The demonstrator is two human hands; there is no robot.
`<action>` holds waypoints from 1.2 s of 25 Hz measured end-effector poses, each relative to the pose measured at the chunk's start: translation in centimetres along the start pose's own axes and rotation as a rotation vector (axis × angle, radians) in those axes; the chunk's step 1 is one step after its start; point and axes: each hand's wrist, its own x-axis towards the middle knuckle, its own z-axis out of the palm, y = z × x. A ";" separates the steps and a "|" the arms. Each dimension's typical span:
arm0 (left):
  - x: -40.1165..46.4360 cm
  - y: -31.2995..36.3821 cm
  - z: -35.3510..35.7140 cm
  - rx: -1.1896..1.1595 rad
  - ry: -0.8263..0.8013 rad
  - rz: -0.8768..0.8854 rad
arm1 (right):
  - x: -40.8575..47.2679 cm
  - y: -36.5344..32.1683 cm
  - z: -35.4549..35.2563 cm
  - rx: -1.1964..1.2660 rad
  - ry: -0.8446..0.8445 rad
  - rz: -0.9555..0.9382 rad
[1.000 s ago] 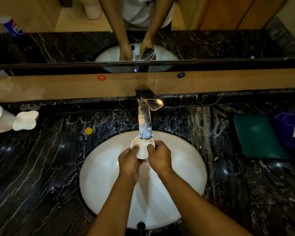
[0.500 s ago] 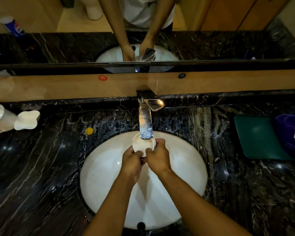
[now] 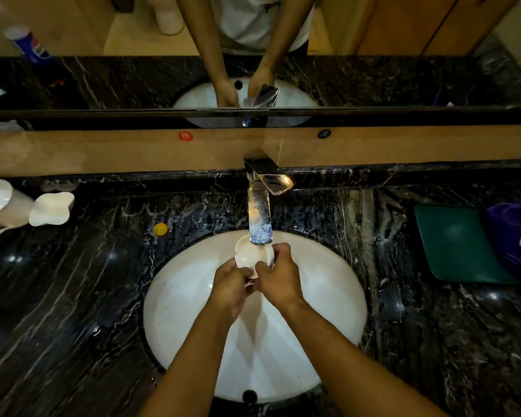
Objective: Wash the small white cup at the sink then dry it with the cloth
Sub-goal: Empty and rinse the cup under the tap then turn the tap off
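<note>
The small white cup [image 3: 251, 254] is held over the white oval sink [image 3: 178, 311], right under the chrome tap [image 3: 260, 206], its mouth tilted up toward the spout. My left hand [image 3: 230, 285] grips its lower left side and my right hand [image 3: 278, 273] wraps its right side; both hands touch each other below the cup. The cup's base is hidden by my fingers. A purple cloth [image 3: 513, 233] lies at the right edge of the counter, partly on a green mat [image 3: 454, 242].
Dark marble counter [image 3: 73, 296] surrounds the sink. At the far left stand a white jug [image 3: 0, 206] and a white wavy dish [image 3: 51, 207]. A small yellow object [image 3: 160, 229] lies left of the tap. A mirror runs along the back wall.
The cup has turned slightly in my hands and my two hands have come closer together beneath it. The cup stays under the tap.
</note>
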 end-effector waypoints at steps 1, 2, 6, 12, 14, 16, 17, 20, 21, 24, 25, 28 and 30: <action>-0.3 0.2 -0.2 0.015 -0.003 0.004 | -0.2 0.1 -0.3 -0.045 0.001 -0.031; -0.5 0.3 -0.3 0.019 0.011 0.011 | -0.4 0.2 -0.4 -0.087 0.006 -0.063; -0.9 0.5 0.1 -0.160 0.008 -0.096 | -1.5 0.5 -0.6 -0.180 0.029 -0.182; -1.1 0.8 0.8 -0.282 -0.069 -0.104 | -2.6 0.8 -1.0 -0.098 -0.188 -0.251; -1.1 0.7 0.7 -0.200 -0.058 -0.106 | -2.1 1.0 -0.5 -0.090 -0.139 -0.230; -1.2 0.7 1.0 -0.123 -0.115 -0.087 | -1.5 0.9 0.2 -0.023 -0.061 -0.162; -1.2 0.8 1.1 -0.100 -0.146 -0.077 | -1.1 0.5 0.7 0.090 -0.041 -0.072; -1.3 1.2 1.6 -0.005 -0.215 -0.068 | 0.3 -0.7 1.6 0.392 -0.018 0.205; -1.4 1.3 1.6 0.029 -0.235 -0.073 | 0.6 -1.0 1.7 0.420 -0.023 0.262; -1.3 1.1 1.1 0.073 -0.244 -0.100 | 0.5 -0.6 1.7 0.437 -0.028 0.333; -1.2 1.0 1.0 0.064 -0.230 -0.117 | 0.5 -0.4 1.8 0.457 -0.032 0.344; -0.9 0.4 0.6 -0.024 -0.178 -0.185 | 0.6 -0.1 1.9 0.424 -0.081 0.299; -0.8 0.0 0.1 -0.213 -0.158 -0.228 | 0.5 0.0 1.5 0.342 -0.122 0.235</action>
